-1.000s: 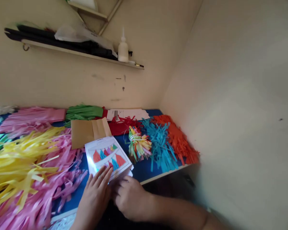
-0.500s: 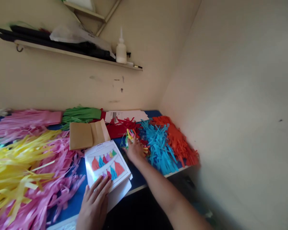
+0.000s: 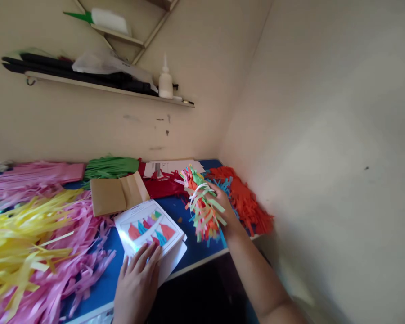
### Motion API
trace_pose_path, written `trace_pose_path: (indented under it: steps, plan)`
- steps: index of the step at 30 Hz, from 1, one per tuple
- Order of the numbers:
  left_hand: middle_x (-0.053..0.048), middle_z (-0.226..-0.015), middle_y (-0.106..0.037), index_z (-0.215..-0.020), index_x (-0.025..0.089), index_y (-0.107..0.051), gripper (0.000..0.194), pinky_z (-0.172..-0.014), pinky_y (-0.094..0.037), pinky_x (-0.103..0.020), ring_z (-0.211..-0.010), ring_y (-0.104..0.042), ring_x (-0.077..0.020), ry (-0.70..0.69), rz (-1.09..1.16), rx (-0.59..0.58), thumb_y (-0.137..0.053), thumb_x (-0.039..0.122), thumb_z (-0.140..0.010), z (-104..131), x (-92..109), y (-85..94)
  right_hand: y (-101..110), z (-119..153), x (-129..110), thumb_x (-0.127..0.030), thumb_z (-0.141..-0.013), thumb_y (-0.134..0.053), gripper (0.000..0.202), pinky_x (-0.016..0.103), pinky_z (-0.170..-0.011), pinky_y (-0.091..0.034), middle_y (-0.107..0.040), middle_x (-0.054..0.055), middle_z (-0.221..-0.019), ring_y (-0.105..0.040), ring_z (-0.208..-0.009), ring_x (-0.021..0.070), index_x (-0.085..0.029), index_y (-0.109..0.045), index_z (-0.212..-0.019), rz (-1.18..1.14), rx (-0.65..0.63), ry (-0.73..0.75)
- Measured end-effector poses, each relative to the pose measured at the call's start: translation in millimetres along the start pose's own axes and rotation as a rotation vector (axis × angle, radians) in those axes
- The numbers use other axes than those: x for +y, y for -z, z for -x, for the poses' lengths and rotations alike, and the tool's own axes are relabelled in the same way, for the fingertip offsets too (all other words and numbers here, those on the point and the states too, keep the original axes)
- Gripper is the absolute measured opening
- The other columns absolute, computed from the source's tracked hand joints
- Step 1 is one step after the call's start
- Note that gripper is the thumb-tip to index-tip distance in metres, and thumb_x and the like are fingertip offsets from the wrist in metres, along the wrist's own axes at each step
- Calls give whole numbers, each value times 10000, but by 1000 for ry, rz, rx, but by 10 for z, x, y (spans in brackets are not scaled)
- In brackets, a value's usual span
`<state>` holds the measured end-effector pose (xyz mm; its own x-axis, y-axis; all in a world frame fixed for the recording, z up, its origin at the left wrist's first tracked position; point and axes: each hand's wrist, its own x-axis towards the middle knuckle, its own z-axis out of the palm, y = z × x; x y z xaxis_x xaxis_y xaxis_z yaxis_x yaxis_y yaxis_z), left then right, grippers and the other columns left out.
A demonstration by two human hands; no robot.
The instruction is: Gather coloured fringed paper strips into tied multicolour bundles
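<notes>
In the head view my right hand (image 3: 222,204) grips a multicoloured bundle of paper tassels (image 3: 202,202), bound with a white tie, and holds it above the blue table (image 3: 175,220). My left hand (image 3: 138,274) lies with fingers stretched over the lower part of a white box (image 3: 150,222) printed with a tassel garland. Beyond the box rests a folded brown paper packet (image 3: 110,195). Blue fringed paper (image 3: 222,182) shows partly behind my right hand.
Yellow strips (image 3: 27,234) and pink strips (image 3: 84,252) spread over the left side. Green fringe (image 3: 111,166), red paper (image 3: 164,185) and a white labelled sheet (image 3: 175,166) lie along the wall; orange fringe (image 3: 246,198) is at the right edge. A shelf (image 3: 104,87) holds a white bottle (image 3: 165,83).
My right hand has taken hold of the tassel bundle and lifted it off the table, turning it toward me. My left hand stays on the box. The view has tilted slightly up.
</notes>
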<state>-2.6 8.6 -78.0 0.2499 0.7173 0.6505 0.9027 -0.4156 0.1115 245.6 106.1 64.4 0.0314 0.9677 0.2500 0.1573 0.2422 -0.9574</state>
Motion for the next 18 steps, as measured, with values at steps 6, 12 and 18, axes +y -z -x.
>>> trace_pose_path:
  steps: [6, 12, 18]
  plan:
    - [-114, -1244, -692, -1203, 162, -658, 393, -967, -505, -420, -1202, -598, -301, -10, 4, -43, -458, 229, -872, -386, 217, 24, -400, 1459, 633, -252, -860, -584, 449, 474, -994, -496, -522, 107, -1440, -567, -1240, 315, -307, -607, -1305, 525, 18, 551]
    - [-142, -1246, -687, -1242, 106, -628, 437, -1058, -457, -413, -1223, -599, -275, -38, 50, -28, -359, 190, -908, -576, 326, -69, -405, 1635, 1073, -243, -907, -540, 297, 452, -746, -577, -601, 93, -1360, -678, -987, 299, -320, -663, -1167, 1054, -214, 521]
    - [-144, -1250, -684, -1172, 118, -670, 423, -1100, -415, -451, -1249, -578, -290, -248, -4, -142, -383, 99, -861, -462, 347, -139, -321, 1058, 694, -215, -929, -536, 231, 331, -776, -562, -734, 84, -1023, -711, -852, 217, -186, -682, -1104, 526, -208, -28]
